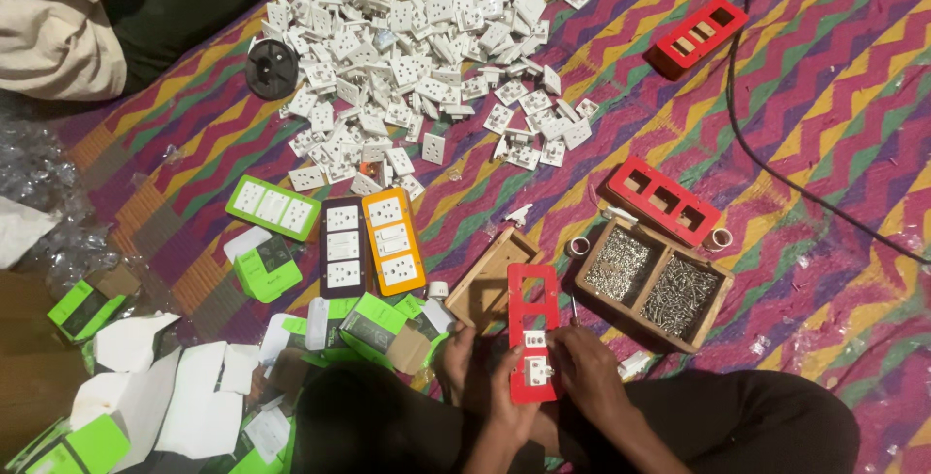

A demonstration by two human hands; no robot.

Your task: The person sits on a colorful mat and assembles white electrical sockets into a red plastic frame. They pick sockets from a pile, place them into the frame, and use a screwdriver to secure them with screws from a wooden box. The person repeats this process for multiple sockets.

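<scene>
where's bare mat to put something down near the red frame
Bare mat lies right of the wooden screw tray, out past the black cable, and between the white socket pile and the upper red frame. It is crowded left of the hands: finished socket plates and green boxes.

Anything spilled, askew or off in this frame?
Mostly loose sprawl. The white socket modules lie in an unsorted heap on the mat, strays trailing toward the red frames. Torn green boxes and white paper litter the lower left. Screws stay inside the wooden tray; nothing looks broken.
</scene>
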